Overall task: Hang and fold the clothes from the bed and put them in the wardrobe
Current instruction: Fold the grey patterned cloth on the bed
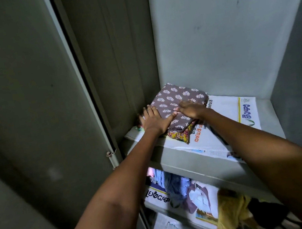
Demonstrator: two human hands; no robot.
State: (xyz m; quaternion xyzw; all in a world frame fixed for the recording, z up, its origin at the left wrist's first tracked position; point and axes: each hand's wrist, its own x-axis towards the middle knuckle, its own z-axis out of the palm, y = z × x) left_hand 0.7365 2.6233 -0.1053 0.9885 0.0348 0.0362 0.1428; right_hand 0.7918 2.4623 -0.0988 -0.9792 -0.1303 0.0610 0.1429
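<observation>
Fingers [151, 112] on folded garment [178, 95], wardrobe shelf [268, 116].

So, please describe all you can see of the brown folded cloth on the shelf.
The brown cloth looks like soft cotton with a white leaf print. It is folded flat and lies on a red and yellow cloth, on newspaper, at the left of the shelf. The left hand and right hand rest on it.

The wardrobe [213, 36] walls are looking like smooth grey painted metal, dull and a bit scuffed. The folded cloth [178, 98] under my hands is looking soft and matt, brown with white leaf prints. Thin printed newspaper [231, 120] is lining the metal shelf [202, 160].
</observation>
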